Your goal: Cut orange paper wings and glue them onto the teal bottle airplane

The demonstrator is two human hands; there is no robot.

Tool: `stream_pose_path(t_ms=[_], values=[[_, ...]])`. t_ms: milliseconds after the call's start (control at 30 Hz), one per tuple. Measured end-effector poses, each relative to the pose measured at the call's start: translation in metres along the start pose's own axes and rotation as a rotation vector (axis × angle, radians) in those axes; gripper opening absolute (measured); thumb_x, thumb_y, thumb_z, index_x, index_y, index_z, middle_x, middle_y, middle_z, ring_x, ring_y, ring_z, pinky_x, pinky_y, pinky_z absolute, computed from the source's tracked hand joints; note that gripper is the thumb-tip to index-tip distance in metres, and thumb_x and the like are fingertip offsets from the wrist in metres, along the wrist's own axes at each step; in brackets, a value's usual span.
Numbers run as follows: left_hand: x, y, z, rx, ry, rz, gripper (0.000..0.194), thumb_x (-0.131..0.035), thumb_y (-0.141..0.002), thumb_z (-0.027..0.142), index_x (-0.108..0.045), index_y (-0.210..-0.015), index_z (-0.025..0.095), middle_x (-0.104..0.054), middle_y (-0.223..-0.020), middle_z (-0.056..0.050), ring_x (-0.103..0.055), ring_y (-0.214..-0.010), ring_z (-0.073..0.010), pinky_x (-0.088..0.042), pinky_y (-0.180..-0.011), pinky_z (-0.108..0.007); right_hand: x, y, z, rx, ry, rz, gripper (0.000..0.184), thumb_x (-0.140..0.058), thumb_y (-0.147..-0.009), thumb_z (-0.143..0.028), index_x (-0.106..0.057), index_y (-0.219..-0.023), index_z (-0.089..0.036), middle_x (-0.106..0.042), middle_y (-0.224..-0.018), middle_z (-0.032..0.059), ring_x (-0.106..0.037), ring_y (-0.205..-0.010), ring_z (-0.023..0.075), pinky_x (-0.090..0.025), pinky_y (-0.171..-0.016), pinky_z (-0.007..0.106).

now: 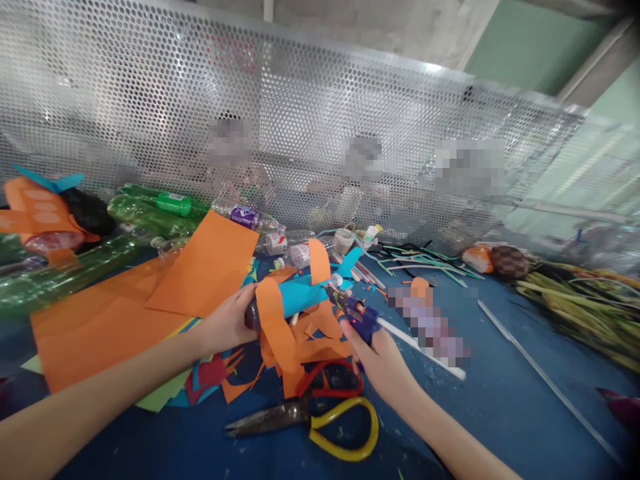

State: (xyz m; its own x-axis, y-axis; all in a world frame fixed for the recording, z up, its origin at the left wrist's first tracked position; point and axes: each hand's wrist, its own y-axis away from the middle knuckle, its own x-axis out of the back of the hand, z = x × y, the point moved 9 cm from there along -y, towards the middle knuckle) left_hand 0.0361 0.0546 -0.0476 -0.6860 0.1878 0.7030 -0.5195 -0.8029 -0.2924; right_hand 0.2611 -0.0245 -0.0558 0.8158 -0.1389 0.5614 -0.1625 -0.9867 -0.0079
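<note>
My left hand [234, 316] is closed round the dark end of a plastic bottle [304, 297] wrapped in blue paper, with orange paper strips standing out from it like wings. In my right hand [377, 360] is a blue glue gun [361, 319], a long white glue stick [425, 349] poking out of its back. Its nozzle points at the bottle's neck end, close to a small blue paper piece [349, 262]; whether it touches cannot be made out. Below both hands lie scissors [305, 417] with one red and one yellow handle.
Orange paper sheets [205, 267] and cut scraps [205, 380] spread at left and centre. Green bottles [150, 210] and an orange paper-covered bottle [37, 207] stand behind. A perforated metal screen [310, 100] crosses the back, with people beyond. Dry leaf strips [580, 307] lie right.
</note>
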Motion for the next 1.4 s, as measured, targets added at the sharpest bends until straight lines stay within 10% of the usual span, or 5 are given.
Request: stream_pose_path(t_ms=[1400], values=[[-0.002,-0.001,-0.002,-0.009,0.032,-0.014,0.066,-0.068,-0.068,0.028,-0.037,-0.125,0.019,-0.052,-0.122,-0.011,-0.052,-0.113,-0.0303,-0.046,-0.09,-0.04,-0.014,0.013,0.001,-0.034,0.106,-0.081,0.042,-0.039,-0.085,-0.058,-0.051,-0.067,-0.022,-0.05,-0.042,-0.0032,-0.053,-0.043,0.0161,-0.04,-0.047,0.028]])
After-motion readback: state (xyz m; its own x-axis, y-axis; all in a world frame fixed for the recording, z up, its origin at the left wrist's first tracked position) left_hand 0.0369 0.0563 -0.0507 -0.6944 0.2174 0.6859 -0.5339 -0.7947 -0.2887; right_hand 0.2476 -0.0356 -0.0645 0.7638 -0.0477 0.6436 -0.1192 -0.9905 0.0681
